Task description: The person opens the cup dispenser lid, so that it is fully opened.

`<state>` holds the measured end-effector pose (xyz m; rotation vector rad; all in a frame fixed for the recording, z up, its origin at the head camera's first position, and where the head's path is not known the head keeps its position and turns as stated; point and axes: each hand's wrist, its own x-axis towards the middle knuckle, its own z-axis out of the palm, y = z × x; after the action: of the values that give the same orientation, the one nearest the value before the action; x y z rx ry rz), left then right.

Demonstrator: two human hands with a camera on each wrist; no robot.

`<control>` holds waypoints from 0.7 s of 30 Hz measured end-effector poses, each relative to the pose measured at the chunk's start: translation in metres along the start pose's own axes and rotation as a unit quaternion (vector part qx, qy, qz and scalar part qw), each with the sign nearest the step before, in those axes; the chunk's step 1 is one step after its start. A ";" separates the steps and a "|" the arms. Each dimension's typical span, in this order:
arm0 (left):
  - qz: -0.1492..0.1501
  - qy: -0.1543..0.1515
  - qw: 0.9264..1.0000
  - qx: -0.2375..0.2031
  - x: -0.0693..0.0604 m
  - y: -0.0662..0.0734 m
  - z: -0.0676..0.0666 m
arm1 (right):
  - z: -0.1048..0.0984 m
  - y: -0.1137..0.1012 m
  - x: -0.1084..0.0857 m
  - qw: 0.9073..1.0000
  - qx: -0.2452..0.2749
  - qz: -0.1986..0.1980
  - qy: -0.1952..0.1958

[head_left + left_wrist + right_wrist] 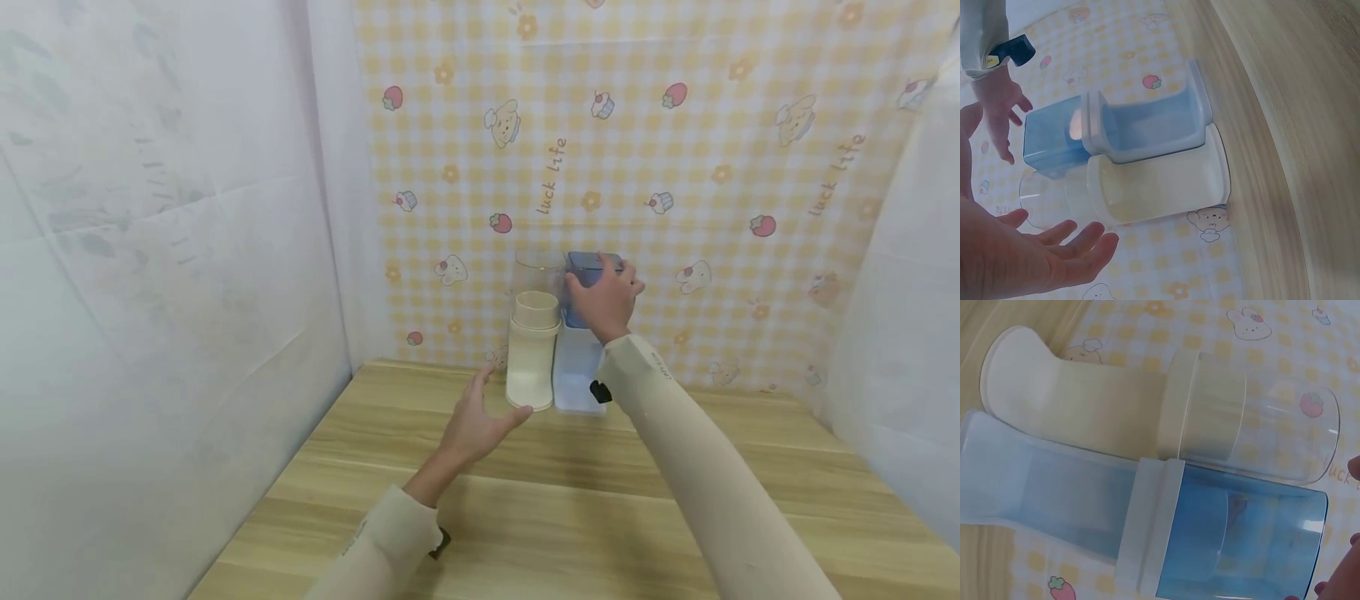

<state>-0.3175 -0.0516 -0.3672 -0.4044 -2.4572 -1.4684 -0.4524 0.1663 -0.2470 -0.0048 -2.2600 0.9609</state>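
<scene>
Two stands sit side by side against the back cloth. One is a rounded cream stand (531,358) topped by a clear cup (539,273), which looks upside down. Beside it on the right, a squarish white stand (578,371) carries a see-through blue cup (579,292). My right hand (607,302) is at the top of the blue cup with fingers spread; in the right wrist view only fingertips (1342,575) show near the cup's end. In front and left of the cream stand, my left hand (476,423) has thumb and fingers apart and holds nothing.
A light wood-grain table (570,525) lies under the stands. Behind them hangs a yellow checked cloth (645,150) with printed strawberries and cupcakes. White curtains (172,275) close off the left and right sides.
</scene>
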 end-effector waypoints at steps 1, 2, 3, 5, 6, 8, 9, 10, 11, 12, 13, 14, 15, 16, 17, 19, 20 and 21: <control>0.001 -0.002 1.000 -0.003 -0.001 0.000 -0.001 | -0.001 0.001 0.001 1.000 -0.007 0.005 -0.006; 0.002 -0.004 1.000 -0.005 -0.001 -0.001 -0.001 | -0.002 0.002 0.003 1.000 -0.011 0.011 -0.013; 0.007 -0.007 1.000 -0.008 -0.001 -0.002 -0.002 | -0.002 0.002 0.004 0.999 -0.015 0.017 -0.022; 0.010 -0.011 1.000 -0.011 -0.003 -0.003 -0.003 | -0.004 0.002 0.006 0.999 -0.017 0.031 -0.039; 0.011 -0.012 1.000 -0.012 -0.003 -0.004 -0.003 | -0.005 0.002 0.007 0.998 -0.016 0.038 -0.045; 0.012 -0.011 1.000 -0.010 -0.003 -0.005 -0.004 | -0.007 0.002 0.009 0.997 -0.010 0.051 -0.052; 0.014 -0.011 1.000 -0.009 -0.003 -0.006 -0.004 | -0.007 0.001 0.010 0.997 -0.007 0.055 -0.056; 0.012 -0.010 1.000 -0.008 -0.003 -0.006 -0.004 | -0.008 0.002 0.011 0.997 -0.006 0.059 -0.058; 0.012 -0.010 1.000 -0.008 -0.003 -0.006 -0.005 | -0.008 0.002 0.012 0.996 -0.003 0.062 -0.061; 0.011 -0.009 1.000 -0.007 -0.003 -0.006 -0.005 | -0.009 0.003 0.012 0.996 -0.001 0.065 -0.064; 0.012 -0.009 1.000 -0.006 -0.003 -0.007 -0.006 | -0.009 0.004 0.013 0.996 0.000 0.067 -0.066; 0.011 -0.008 1.000 -0.007 -0.003 -0.007 -0.006 | -0.009 0.005 0.014 0.995 0.000 0.069 -0.067; 0.011 -0.007 1.000 -0.007 -0.003 -0.007 -0.007 | -0.009 0.006 0.014 0.995 0.004 0.073 -0.070; 0.009 -0.006 1.000 -0.007 -0.003 -0.007 -0.008 | -0.009 0.008 0.014 0.994 0.006 0.077 -0.072; 0.009 -0.006 1.000 -0.007 -0.003 -0.007 -0.009 | -0.008 0.009 0.014 0.994 0.012 0.081 -0.074; 0.007 -0.005 1.000 -0.010 -0.003 -0.008 -0.009 | -0.007 0.012 0.014 0.993 0.018 0.087 -0.077; 0.006 -0.005 1.000 -0.013 -0.003 -0.008 -0.010 | -0.006 0.014 0.014 0.993 0.022 0.087 -0.079; 0.004 -0.006 1.000 -0.015 -0.004 -0.008 -0.010 | -0.005 0.015 0.014 0.993 0.024 0.087 -0.080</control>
<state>-0.3162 -0.0642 -0.3703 -0.4300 -2.4428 -1.5041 -0.4638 0.1835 -0.2462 -0.1083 -2.4129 1.1441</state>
